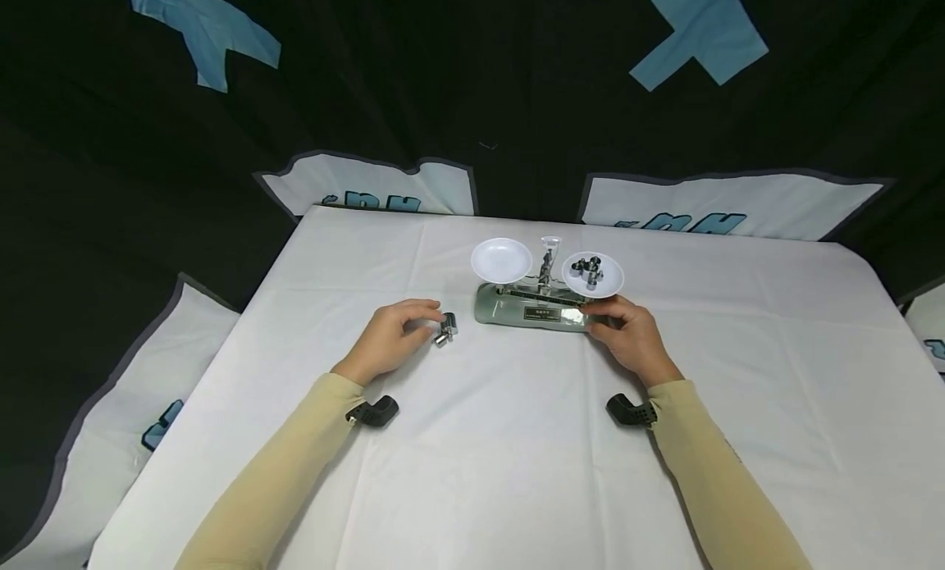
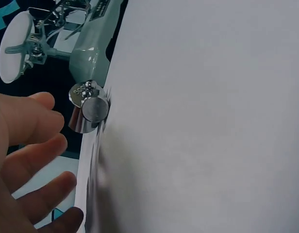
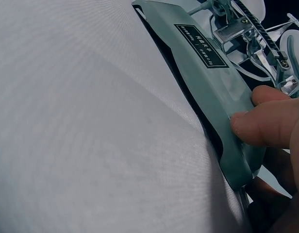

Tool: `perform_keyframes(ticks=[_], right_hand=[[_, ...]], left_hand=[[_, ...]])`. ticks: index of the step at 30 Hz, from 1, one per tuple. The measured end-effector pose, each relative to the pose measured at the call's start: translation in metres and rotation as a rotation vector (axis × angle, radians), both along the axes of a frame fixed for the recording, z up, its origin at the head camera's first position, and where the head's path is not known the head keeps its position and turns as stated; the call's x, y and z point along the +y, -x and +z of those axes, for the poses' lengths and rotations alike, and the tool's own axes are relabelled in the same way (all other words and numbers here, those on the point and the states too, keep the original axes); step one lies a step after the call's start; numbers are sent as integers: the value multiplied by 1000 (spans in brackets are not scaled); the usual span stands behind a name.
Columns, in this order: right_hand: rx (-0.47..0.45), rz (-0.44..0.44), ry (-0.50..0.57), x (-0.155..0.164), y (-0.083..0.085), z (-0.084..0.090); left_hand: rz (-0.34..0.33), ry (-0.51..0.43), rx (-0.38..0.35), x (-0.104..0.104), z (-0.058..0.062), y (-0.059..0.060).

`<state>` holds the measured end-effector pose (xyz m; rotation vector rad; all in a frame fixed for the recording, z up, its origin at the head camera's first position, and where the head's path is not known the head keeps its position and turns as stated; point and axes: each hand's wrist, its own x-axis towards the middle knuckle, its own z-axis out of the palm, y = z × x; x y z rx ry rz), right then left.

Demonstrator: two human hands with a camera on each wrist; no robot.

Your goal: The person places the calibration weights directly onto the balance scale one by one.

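A green balance scale [image 1: 502, 309] stands on the white table, with two white pans on top. Its left pan [image 1: 501, 261] holds nothing, while several metal weights [image 1: 590, 269] sit in the right pan [image 1: 611, 279]. My right hand [image 1: 632, 338] grips the right end of the base, thumb [image 3: 263, 127] on the front face and other fingers behind it. Left of the scale, a few shiny metal weights [image 2: 95, 109] stand close together on the cloth. Beside them my left hand [image 1: 389, 338] hovers with loosely bent, spread fingers, holding nothing; a small gap shows in the left wrist view.
The white cloth-covered table [image 1: 472, 471] spreads around both arms. Behind it hangs a dark curtain [image 1: 443, 78] with blue tape patches. A black wrist device [image 1: 375, 412] sits on the left wrist and another [image 1: 629, 410] on the right.
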<state>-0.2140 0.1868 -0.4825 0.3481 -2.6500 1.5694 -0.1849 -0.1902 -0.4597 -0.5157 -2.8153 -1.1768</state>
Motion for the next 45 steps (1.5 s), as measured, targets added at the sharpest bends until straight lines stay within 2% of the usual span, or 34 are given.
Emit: perform_keyframes(ticks=[6, 12, 18, 22, 36, 45], right_hand=[[-8, -2, 11, 1, 1, -2], [-6, 0, 5, 1, 1, 0], [5, 1, 5, 1, 1, 0], [11, -5, -3, 1, 0, 0], [22, -18, -17, -1, 0, 0], [1, -26, -2, 1, 1, -1]], left_hand=[[-86, 58, -55, 7, 7, 14], [-200, 117, -45, 11, 11, 23], [-254, 196, -62, 12, 13, 29], [-253, 212, -44, 13, 14, 30], [-168, 250, -4, 16, 13, 29], [-143, 338, 31, 20, 13, 30]])
